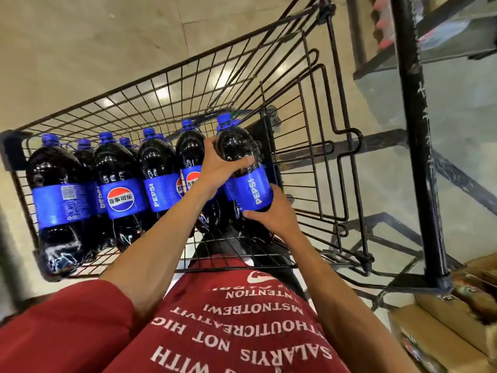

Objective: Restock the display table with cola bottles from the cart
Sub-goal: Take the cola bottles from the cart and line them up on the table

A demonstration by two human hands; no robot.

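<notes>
Left hand (217, 162), right hand (271, 219) grasp one cola bottle (251, 192) in cart (349, 263). More bottles (118, 189) left of hands; black rack post (414, 130), cardboard boxes (435, 327) right. Beige floor (80, 49).

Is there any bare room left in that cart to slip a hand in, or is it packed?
Bare: the cart beyond the bottle caps, up to its far wall. Crowded: the near side, where cola bottles stand shoulder to shoulder from the left corner to the end bottle, which the left hand and right hand grip.
</notes>
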